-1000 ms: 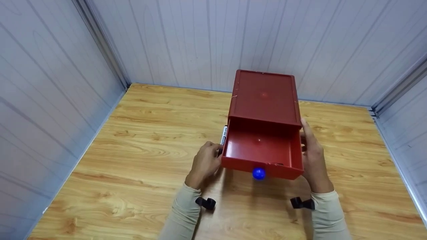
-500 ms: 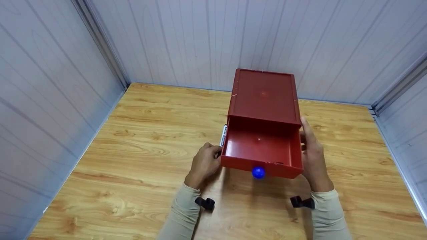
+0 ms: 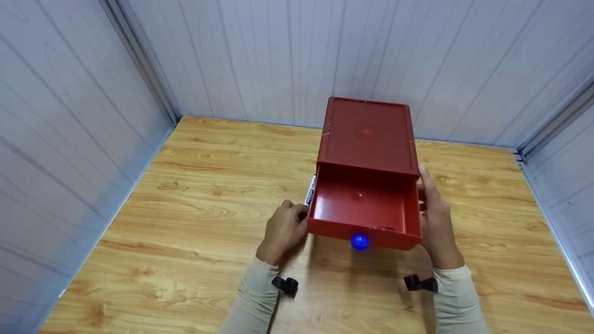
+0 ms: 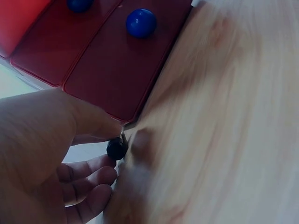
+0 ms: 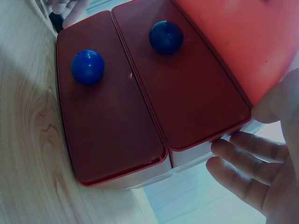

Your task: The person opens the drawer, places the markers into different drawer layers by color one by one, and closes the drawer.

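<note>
A red drawer cabinet [image 3: 369,134] stands upright with its top drawer [image 3: 364,208] pulled out, a blue knob [image 3: 359,241] on its front. Along the cabinet's left side, my left hand [image 3: 283,227] pinches a white marker [image 3: 310,191] with dark lettering. Its black end [image 4: 117,148] shows between thumb and fingers in the left wrist view, low beside the bottom drawer [image 4: 107,65]. My right hand [image 3: 437,227] touches the cabinet's right side; in the right wrist view its fingers [image 5: 243,182] are extended and loosely bent. Part of the marker is hidden by the hand and drawer.
Two lower drawers with blue knobs [image 5: 88,67] are pushed in. The cabinet stands on a wood-grain table [image 3: 209,185], close to the pale back wall [image 3: 260,60]. Side walls [image 3: 55,116] border the table. A black strap mount [image 3: 285,285] sits at each wrist.
My left hand has shifted very slightly left, and the marker's near end has tilted a little outward with it. The cabinet, the pulled-out drawer and my right hand stay as they were.
</note>
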`<state>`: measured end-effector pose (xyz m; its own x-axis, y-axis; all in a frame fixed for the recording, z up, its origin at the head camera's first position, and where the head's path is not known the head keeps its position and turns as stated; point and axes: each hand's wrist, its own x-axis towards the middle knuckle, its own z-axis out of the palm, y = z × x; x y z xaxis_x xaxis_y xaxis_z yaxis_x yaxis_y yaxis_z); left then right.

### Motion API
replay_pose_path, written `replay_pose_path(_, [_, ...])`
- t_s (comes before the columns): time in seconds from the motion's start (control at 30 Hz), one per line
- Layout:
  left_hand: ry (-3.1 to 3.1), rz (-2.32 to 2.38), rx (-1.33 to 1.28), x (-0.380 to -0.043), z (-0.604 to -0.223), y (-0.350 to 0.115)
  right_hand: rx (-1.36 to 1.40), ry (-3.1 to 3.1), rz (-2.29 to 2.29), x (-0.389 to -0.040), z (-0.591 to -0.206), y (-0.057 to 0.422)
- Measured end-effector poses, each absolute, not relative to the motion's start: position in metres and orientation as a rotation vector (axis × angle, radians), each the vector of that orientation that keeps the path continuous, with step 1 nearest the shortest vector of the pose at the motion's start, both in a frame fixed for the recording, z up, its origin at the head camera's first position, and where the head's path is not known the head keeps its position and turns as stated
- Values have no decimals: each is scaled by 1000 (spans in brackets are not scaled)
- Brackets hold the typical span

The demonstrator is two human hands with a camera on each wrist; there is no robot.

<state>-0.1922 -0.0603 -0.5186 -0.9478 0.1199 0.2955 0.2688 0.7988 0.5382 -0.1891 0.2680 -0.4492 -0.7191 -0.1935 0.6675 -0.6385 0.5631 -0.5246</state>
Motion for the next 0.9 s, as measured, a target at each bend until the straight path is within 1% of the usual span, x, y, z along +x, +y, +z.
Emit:
replay_pose_path(0.47, [-2706, -820, -209, -189, -517, -64, 677, -2253, 1077, -188, -446, 267])
replay_pose_path(0.7, [-2701, -794, -247, -189, -517, -64, 718, -2227, 1058, -189, -446, 267])
replay_pose_path(0.9, [-2731, -765, -242, -190, -518, -65, 695, -2236, 1056, -187, -446, 268])
